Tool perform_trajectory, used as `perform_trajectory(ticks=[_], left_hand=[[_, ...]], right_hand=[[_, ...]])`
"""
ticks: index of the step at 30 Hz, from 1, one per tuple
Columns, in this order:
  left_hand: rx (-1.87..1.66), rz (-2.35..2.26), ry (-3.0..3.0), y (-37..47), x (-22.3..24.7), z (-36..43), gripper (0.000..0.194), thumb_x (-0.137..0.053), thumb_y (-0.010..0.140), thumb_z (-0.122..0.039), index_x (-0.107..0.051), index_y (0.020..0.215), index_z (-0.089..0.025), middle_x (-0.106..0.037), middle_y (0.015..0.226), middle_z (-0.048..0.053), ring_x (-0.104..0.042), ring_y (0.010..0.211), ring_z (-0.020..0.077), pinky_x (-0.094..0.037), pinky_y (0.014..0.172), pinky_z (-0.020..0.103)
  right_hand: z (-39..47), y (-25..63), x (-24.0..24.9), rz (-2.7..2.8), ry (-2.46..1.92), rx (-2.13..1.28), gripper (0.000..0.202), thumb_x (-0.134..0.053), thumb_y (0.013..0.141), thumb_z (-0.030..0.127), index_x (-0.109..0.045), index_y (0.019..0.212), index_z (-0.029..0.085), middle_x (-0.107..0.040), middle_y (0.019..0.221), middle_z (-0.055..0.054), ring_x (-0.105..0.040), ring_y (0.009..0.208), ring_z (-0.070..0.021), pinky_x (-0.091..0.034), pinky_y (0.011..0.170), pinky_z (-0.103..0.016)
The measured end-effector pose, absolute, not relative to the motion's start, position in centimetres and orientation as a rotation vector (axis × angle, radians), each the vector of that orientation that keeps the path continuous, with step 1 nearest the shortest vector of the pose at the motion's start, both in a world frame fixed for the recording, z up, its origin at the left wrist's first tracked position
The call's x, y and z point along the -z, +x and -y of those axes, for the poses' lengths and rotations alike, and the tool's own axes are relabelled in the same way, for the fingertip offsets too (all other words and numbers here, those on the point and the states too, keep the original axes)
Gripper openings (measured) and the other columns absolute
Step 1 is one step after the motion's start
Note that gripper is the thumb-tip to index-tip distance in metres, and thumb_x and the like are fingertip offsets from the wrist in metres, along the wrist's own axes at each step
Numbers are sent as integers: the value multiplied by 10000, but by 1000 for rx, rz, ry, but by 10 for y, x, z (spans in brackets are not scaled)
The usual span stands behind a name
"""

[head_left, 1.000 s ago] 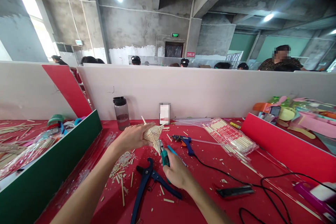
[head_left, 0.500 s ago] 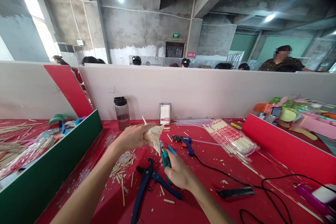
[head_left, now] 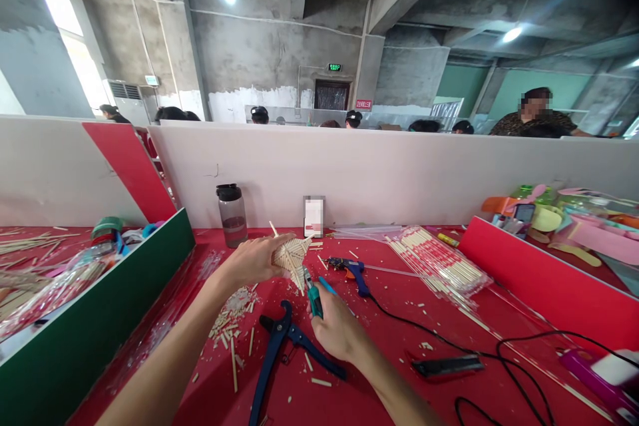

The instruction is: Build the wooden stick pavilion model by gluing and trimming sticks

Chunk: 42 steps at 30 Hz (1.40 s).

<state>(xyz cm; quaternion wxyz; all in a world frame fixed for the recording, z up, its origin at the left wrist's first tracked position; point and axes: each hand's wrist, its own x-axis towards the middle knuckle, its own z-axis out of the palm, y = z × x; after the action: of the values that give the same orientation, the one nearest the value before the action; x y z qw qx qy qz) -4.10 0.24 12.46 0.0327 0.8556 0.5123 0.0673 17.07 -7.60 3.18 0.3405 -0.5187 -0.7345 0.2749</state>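
Note:
My left hand (head_left: 255, 261) is closed around the left side of a star-like piece made of thin wooden sticks (head_left: 294, 258), held above the red table. In my right hand (head_left: 337, 327) is a pair of pliers with green handles (head_left: 314, 299), the fingers wrapped round the grips. The metal jaws are at the lower right edge of the stick piece; whether they touch a stick, I cannot tell. Below my hands lies a large blue pipe cutter (head_left: 275, 346). A blue hot glue gun (head_left: 353, 273) rests just right of the piece.
Wood scraps (head_left: 232, 319) litter the left part of the table. Packs of sticks (head_left: 442, 263) lie at right, near a black cutter knife (head_left: 448, 365) and a cable. A bottle (head_left: 232, 216) and phone (head_left: 313, 218) stand by the white partition (head_left: 399, 176). Low side panels flank the table.
The green handles look closer together, and my right hand has shifted very slightly. My left hand and the stick piece stay nearly in place.

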Motion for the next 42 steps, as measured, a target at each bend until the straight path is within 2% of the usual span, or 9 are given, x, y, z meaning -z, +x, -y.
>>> perform_trajectory(ticks=[4, 7, 12, 17, 23, 29, 37, 42], left_hand=[[-186, -1584, 2633, -39, -126, -1, 823, -675, 802, -526, -335, 1533, -362, -752, 1059, 51, -703, 978, 320, -502, 773, 369], [-182, -1593, 2634, -38, -128, 3, 832, -687, 792, -513, -348, 1532, -340, -758, 1047, 66, -702, 986, 341, -494, 760, 372], [-162, -1600, 2655, -39, -136, 9, 803, -674, 808, -490, -344, 1530, -371, -763, 1081, 69, -698, 1013, 340, -476, 758, 353], [-167, -1624, 2657, -40, -138, 9, 834, -683, 786, -546, -328, 1528, -408, -752, 1128, 55, -693, 1047, 333, -477, 784, 343], [-159, -1622, 2663, -40, -134, 7, 834, -685, 785, -529, -328, 1528, -406, -746, 1146, 60, -704, 1019, 325, -487, 771, 341], [-131, -1636, 2639, -37, -135, 8, 872, -704, 763, -578, -343, 1531, -375, -737, 1186, 85, -681, 1088, 361, -495, 800, 372], [-147, -1603, 2584, -39, -136, 7, 864, -713, 763, -569, -348, 1526, -391, -761, 1106, 58, -704, 1034, 335, -489, 772, 341], [-151, -1598, 2559, -40, -134, 5, 836, -722, 764, -496, -368, 1515, -394, -755, 1121, 46, -699, 1037, 322, -486, 772, 335]], right_hand=[[78, 170, -34, 1925, -1339, -744, 548, -500, 671, 26, -579, 1189, 185, -683, 981, -75, -629, 947, -241, -458, 906, -336], [78, 173, -38, 1922, -1319, -798, 496, -507, 667, 36, -594, 1122, 212, -680, 927, -50, -627, 890, -230, -468, 868, -325], [76, 182, -39, 1924, -1243, -962, 453, -502, 681, 51, -591, 1088, 229, -692, 975, -39, -651, 907, -215, -487, 850, -305], [74, 186, -36, 1881, -1211, -1135, 469, -493, 677, 72, -573, 1109, 237, -686, 1039, -38, -669, 957, -213, -508, 836, -303], [74, 185, -30, 1809, -1144, -1217, 527, -484, 678, 62, -553, 1172, 232, -673, 1067, -47, -679, 1002, -209, -517, 892, -316], [72, 183, -23, 1807, -1136, -1188, 584, -476, 684, 33, -557, 1227, 234, -688, 1089, -43, -689, 992, -194, -521, 904, -303], [73, 179, -22, 1823, -1159, -1051, 467, -463, 666, 3, -570, 1062, 225, -677, 946, -15, -670, 891, -183, -503, 826, -280], [75, 175, -24, 1822, -1160, -1043, 431, -453, 659, 7, -555, 1015, 226, -639, 869, 7, -642, 829, -174, -480, 760, -263]])
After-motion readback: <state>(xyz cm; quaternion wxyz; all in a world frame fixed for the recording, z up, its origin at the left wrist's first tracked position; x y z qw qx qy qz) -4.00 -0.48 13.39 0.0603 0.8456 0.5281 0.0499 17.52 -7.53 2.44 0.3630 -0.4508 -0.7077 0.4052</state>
